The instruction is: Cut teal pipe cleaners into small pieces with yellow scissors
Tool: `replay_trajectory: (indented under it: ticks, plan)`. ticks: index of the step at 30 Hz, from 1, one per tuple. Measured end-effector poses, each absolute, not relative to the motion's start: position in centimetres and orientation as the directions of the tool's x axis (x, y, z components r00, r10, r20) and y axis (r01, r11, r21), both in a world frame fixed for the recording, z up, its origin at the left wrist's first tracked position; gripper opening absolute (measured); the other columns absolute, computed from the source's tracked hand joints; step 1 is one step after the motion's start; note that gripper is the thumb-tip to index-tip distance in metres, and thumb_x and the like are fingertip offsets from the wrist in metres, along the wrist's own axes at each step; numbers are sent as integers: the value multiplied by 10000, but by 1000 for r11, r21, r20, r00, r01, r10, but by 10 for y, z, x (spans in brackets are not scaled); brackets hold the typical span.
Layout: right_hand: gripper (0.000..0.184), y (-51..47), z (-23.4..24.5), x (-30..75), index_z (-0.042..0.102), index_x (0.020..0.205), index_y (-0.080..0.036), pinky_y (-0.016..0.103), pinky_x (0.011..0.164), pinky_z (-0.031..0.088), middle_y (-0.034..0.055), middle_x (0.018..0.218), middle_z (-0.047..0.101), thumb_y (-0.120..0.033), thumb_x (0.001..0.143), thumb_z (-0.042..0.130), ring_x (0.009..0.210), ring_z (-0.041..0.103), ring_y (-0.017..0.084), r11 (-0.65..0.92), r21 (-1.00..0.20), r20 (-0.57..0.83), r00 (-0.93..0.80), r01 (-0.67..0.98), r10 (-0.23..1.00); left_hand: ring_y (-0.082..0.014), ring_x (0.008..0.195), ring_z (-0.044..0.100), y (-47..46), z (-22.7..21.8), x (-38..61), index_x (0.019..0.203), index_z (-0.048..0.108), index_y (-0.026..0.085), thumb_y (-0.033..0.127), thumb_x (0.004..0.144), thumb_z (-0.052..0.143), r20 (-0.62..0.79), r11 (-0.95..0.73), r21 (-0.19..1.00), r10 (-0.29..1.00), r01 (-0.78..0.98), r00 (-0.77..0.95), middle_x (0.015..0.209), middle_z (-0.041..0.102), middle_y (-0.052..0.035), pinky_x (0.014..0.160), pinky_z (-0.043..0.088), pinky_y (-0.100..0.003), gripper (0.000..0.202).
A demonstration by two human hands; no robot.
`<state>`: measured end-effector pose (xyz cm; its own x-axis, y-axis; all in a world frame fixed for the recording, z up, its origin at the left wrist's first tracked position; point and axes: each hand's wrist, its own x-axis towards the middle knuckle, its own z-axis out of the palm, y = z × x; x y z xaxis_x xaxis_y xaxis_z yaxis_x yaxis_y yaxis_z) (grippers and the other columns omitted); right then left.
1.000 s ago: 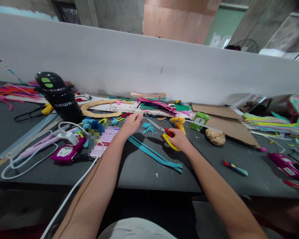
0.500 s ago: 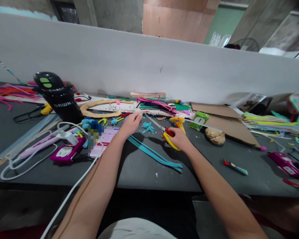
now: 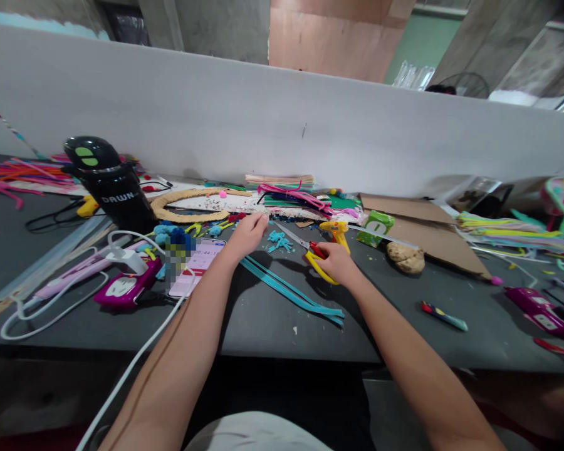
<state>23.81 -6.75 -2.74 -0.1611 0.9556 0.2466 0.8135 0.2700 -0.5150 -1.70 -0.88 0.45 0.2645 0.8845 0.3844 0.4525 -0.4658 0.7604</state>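
My right hand (image 3: 337,261) is closed around the yellow and red handles of a pair of scissors (image 3: 314,263). Their blades point up and left, the tips close to the fingers of my left hand (image 3: 250,237). That hand is closed in a pinch; whatever is between its fingertips is too small to make out. Between the hands lies a small pile of cut light-blue pipe cleaner pieces (image 3: 280,240). Several long light-blue pipe cleaners (image 3: 291,291) stretch across the table, from beside my left wrist toward the lower right.
A phone (image 3: 202,263), a black bottle (image 3: 117,188) and a purple power socket (image 3: 126,285) with white cable stand left. Behind are a tan ring (image 3: 162,212) and pink pipe cleaners (image 3: 310,199). A yellow glue gun (image 3: 336,230), green packet (image 3: 375,227) and cardboard (image 3: 432,241) lie right.
The scissors' blades have tilted slightly, their tips now a little lower and further left. Both hands stay in nearly the same place.
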Motion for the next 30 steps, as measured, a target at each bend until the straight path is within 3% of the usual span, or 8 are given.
replay_trajectory:
  ticks: [4,8,16,26,30]
  plan:
    - [346,-67,-27,237,477,604,-190,263,525,251,-23,570,452,-468,743,630,564,386,119,245,-521,253,-125,817,959,-149,610,458,-6,3,-21,629,451,198,407,929,384,398,-461,733,887,500,234,594,485,6,588,337,-274,372]
    - [378,-67,-25,238,479,602,-194,263,513,253,-23,558,442,-511,723,645,557,383,122,214,-549,265,-74,808,961,-150,530,443,3,-7,-30,596,540,193,415,871,470,256,-280,725,958,629,132,528,499,1,536,307,-280,360]
    - [424,-68,-26,236,429,582,-203,264,507,249,-19,548,441,-547,732,627,541,370,119,233,-539,275,-93,810,957,-197,567,543,23,-31,-47,558,626,197,346,765,551,155,-73,670,987,739,-43,511,587,-45,564,352,-284,266]
    - [410,-69,-25,236,498,612,-191,265,509,245,-12,567,481,-557,750,620,547,408,123,235,-514,268,-106,825,958,-224,601,591,16,-21,-51,558,647,211,378,718,582,151,-58,628,987,776,-49,520,611,-53,571,370,-294,240]
    - [365,-69,-26,237,512,625,-189,260,519,256,-11,582,494,-509,750,634,563,420,125,237,-519,263,-111,821,958,-247,711,633,15,-18,-51,658,690,210,342,729,579,191,-71,647,979,759,-70,697,703,-77,634,411,-308,187]
